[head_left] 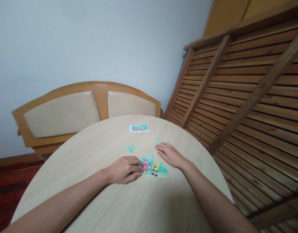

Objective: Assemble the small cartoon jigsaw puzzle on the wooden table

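Note:
A partly joined jigsaw puzzle [149, 168] with pink, yellow and pale green cartoon figures lies flat on the round table [110, 207]. My left hand [126, 169] rests at its left side, fingers loosely bent and apart, fingertips on the pink figure's edge. Beyond the puzzle's right half, my right hand [169, 153] lies low over the tabletop with its fingers stretched out. Its fingertips are at a few small loose turquoise puzzle pieces [156, 142]; whether one is under them is hidden. Another group of loose pieces [131, 148] is scattered beyond the left hand.
Farther back on the table lies a small picture card [139, 128] showing the same cartoon figures. A wooden headboard [100, 100] with cream panels stands behind the table against a pale wall. A slatted wooden frame [236, 84] leans along the right side, close to the table's edge.

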A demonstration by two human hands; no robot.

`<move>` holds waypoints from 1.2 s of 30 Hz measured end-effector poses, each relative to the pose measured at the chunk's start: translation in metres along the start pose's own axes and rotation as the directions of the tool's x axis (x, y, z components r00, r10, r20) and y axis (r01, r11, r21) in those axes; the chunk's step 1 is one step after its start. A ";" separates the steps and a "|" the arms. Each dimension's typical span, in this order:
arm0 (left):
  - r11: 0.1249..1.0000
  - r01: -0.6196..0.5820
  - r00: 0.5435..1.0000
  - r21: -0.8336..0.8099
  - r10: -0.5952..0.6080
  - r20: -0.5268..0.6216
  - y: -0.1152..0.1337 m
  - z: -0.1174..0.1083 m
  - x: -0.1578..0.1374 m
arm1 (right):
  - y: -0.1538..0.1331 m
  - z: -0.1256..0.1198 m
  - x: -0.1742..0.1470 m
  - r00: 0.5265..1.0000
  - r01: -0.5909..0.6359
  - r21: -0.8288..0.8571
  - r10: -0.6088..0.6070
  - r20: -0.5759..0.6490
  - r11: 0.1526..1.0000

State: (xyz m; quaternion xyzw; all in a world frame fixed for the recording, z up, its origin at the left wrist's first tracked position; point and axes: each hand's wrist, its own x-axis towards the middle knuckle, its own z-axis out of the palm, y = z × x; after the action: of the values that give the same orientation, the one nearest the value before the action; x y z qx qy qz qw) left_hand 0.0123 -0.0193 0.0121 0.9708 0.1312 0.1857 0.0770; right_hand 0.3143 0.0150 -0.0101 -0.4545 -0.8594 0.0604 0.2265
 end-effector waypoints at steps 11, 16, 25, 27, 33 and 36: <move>0.993 -0.089 0.995 -0.082 0.093 0.042 0.013 0.000 0.003 | -0.038 -0.006 0.004 0.987 0.087 0.054 -0.094 0.130 0.995; 0.999 0.018 1.000 -0.034 -0.018 0.003 0.010 0.001 0.003 | -0.050 -0.007 0.004 0.979 0.125 0.088 -0.137 0.150 0.988; 0.982 0.180 0.984 0.054 -0.178 -0.028 -0.008 0.005 -0.001 | -0.055 -0.017 0.003 0.969 0.175 0.164 -0.199 0.148 0.971; 0.982 0.180 0.984 0.062 -0.179 -0.012 -0.007 0.004 -0.001 | -0.052 -0.021 0.002 0.971 0.164 0.163 -0.188 0.146 0.973; 0.983 0.174 0.985 0.058 -0.175 -0.001 -0.007 0.004 -0.002 | -0.048 -0.024 0.000 0.973 0.137 0.149 -0.161 0.165 0.979; 0.985 0.160 0.987 0.060 -0.161 0.005 -0.007 0.003 -0.001 | -0.051 -0.019 0.001 0.972 0.137 0.148 -0.162 0.172 0.979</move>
State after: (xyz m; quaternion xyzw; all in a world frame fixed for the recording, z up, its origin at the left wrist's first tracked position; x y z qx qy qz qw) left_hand 0.0107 -0.0130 0.0070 0.9598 0.2141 0.1703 0.0632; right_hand 0.2843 -0.0157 0.0229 -0.3644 -0.9023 0.1430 0.1806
